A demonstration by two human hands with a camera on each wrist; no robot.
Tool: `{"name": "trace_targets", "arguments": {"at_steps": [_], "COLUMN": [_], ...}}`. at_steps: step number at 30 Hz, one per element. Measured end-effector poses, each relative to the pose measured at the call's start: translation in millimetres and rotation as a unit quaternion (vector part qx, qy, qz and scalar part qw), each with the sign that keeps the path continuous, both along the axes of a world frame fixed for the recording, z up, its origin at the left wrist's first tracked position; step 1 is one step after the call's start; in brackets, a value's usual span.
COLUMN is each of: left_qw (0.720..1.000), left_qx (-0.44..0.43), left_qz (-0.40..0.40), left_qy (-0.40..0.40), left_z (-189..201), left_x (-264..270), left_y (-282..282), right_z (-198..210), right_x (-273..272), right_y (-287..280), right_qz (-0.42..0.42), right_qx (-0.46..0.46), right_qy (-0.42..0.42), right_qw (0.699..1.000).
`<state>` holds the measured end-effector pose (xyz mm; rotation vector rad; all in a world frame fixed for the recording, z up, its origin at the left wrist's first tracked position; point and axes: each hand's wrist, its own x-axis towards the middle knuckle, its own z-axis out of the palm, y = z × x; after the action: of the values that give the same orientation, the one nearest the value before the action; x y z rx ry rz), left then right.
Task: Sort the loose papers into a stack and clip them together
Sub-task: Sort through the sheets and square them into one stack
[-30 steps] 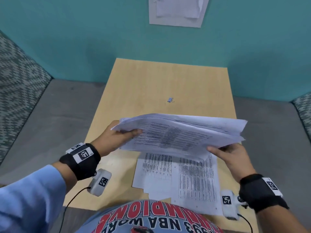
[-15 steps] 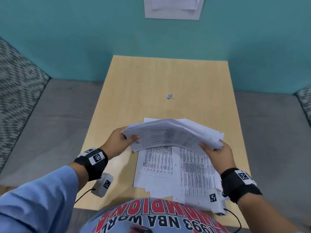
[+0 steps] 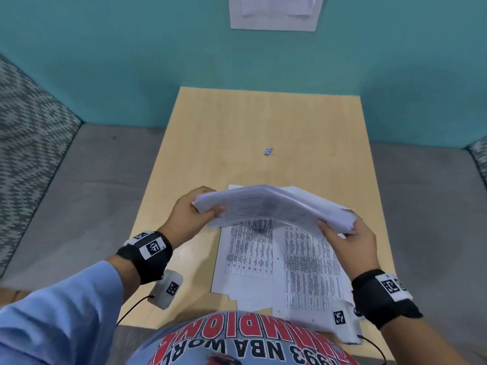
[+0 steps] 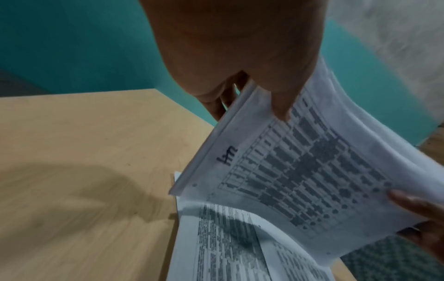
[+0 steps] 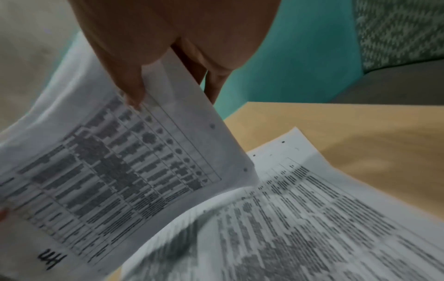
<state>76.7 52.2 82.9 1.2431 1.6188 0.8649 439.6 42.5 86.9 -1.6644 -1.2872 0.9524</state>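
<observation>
A bundle of printed sheets (image 3: 274, 206) (image 4: 300, 171) (image 5: 115, 171) is held above the wooden table (image 3: 263, 122), bowed upward in the middle. My left hand (image 3: 192, 217) (image 4: 240, 57) pinches its left end, thumb on the near face. My right hand (image 3: 345, 238) (image 5: 168, 38) pinches the right end the same way. More printed sheets (image 3: 284, 262) (image 4: 228, 247) (image 5: 300, 218) lie flat and overlapping on the table beneath the bundle. A small binder clip (image 3: 268, 152) lies alone farther back, near the table's middle.
A teal wall (image 3: 131, 61) rises behind the table with a paper sheet (image 3: 274, 11) pinned to it. Grey floor (image 3: 79, 180) flanks the table on both sides, and patterned panels (image 3: 29, 133) stand at far left and right.
Both hands have carried the bundle down and closer together, so it now bows upward just above the flat sheets. The clip has not moved.
</observation>
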Motion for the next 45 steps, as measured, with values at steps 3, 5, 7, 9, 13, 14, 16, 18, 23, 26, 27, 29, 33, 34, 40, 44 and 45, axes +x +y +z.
{"name": "trace_targets", "arguments": {"at_steps": [3, 5, 7, 9, 13, 14, 16, 18, 23, 26, 27, 29, 33, 34, 40, 44, 45], "left_qw": [0.997, 0.995, 0.995, 0.990, 0.939, 0.929, 0.921, 0.930, 0.974, 0.977, 0.975, 0.973, 0.962, 0.967, 0.958, 0.988, 0.988], "left_qx": [-0.042, -0.046, -0.017, 0.032, 0.152, 0.172, 0.194, 0.185, 0.072, 0.058, 0.062, 0.062, 0.031, 0.018, 0.094, 0.108, 0.098], "left_qz": [-0.066, -0.075, -0.070, -0.088, -0.212, -0.228, -0.243, -0.231, -0.191, -0.205, -0.211, -0.195, -0.173, -0.207, -0.230, -0.111, -0.115], "left_qy": [0.019, 0.040, 0.067, 0.108, 0.224, 0.234, 0.235, 0.220, 0.099, -0.001, -0.020, -0.102, -0.208, -0.147, 0.143, -0.007, -0.036], "left_z": [-8.0, -12.3, -6.4, 11.8, 62.7, 76.8, 102.0, 122.1, 153.4, 150.9, 144.0, 122.7, 77.1, 67.8, 55.3, 76.6, 78.2], "left_x": [-4.6, -9.0, -12.0, -12.5, 3.6, 12.4, 29.4, 37.2, 12.0, 6.5, 8.0, 12.3, 15.5, 15.6, 21.8, 31.6, 33.9], "left_y": [-3.9, -5.4, -2.0, 3.1, 7.2, 6.7, 5.4, 5.9, 11.1, 2.3, -0.7, -4.7, -6.9, -7.1, 5.5, 14.7, 14.8], "right_z": [-6.4, -6.6, 5.1, 22.3, 50.0, 55.7, 60.9, 65.7, 69.0, 65.4, 62.5, 51.5, 25.2, 21.6, 22.5, 44.8, 48.0], "right_x": [3.7, 7.1, 9.2, 10.1, -22.7, -38.0, -62.0, -70.8, -49.7, -41.2, -40.9, -41.9, -40.5, -39.5, -32.5, -30.0, -30.0], "right_y": [0.3, 5.1, 13.4, 21.8, 28.5, 26.8, 23.0, 21.3, 24.5, 25.6, 25.5, 25.6, 23.2, 22.7, 27.6, 22.1, 20.0], "right_qz": [0.067, 0.111, 0.122, 0.126, 0.252, 0.287, 0.322, 0.304, 0.146, 0.127, 0.120, 0.088, 0.015, 0.009, 0.031, 0.075, 0.089], "right_qx": [-0.034, -0.071, -0.038, 0.038, 0.092, 0.075, 0.074, 0.082, -0.011, -0.019, -0.024, -0.040, -0.077, -0.083, -0.088, -0.049, -0.046], "right_qy": [-0.064, -0.115, -0.163, -0.216, -0.339, -0.326, -0.280, -0.229, 0.013, 0.089, 0.108, 0.146, 0.178, 0.181, 0.188, 0.186, 0.181], "right_qw": [0.995, 0.985, 0.978, 0.967, 0.902, 0.897, 0.902, 0.921, 0.989, 0.988, 0.987, 0.985, 0.981, 0.980, 0.978, 0.978, 0.978]}}
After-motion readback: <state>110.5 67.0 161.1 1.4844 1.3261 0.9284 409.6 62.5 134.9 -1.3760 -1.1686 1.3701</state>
